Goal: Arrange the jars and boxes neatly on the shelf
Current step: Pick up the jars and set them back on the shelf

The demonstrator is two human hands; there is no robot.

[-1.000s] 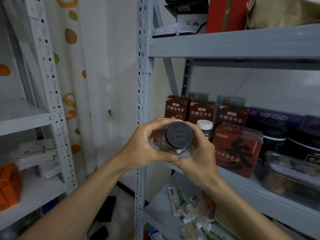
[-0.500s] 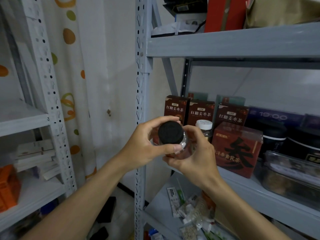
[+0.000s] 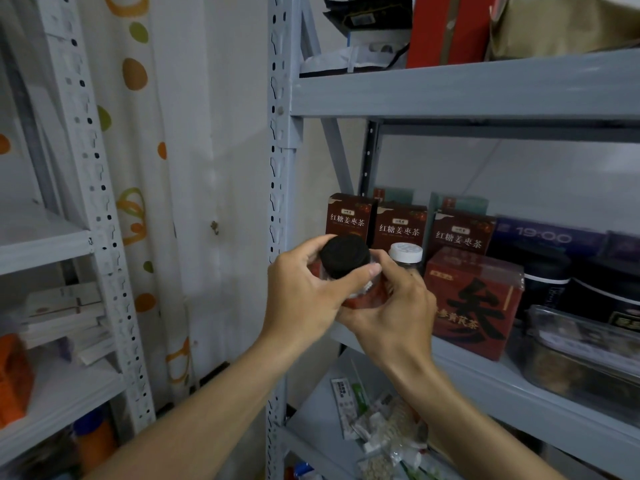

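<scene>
Together, our two hands hold one jar [image 3: 349, 282] at the left end of the middle shelf [image 3: 519, 386], just in front of its edge. Our left hand [image 3: 304, 299] curls round the jar from the left, thumb laid across below the black lid [image 3: 344, 256] and fingers over the far side. Our right hand [image 3: 394, 306] cups the jar from the right and underneath, fingers wrapped round its reddish lower part. We cannot tell whether the jar's base touches the shelf, since our hands hide it. Just behind our right hand stands a bottle [image 3: 406, 256] with a white cap. Right of that sits a big red box [image 3: 474, 303] in clear wrap, near the front of the shelf. Behind them, three dark red tea boxes [image 3: 400, 225] stand upright side by side in a row along the back. Further right are dark tins [image 3: 547, 282] and a clear tub [image 3: 581, 355] at the shelf's front. On the shelf below lie loose packets [image 3: 377, 427]. A red box [image 3: 446, 29] stands on the top shelf. Left of the grey upright [image 3: 280, 150] hangs a spotted curtain [image 3: 135, 133], and beyond it a second rack [image 3: 86, 168] with white boxes [image 3: 65, 313].
</scene>
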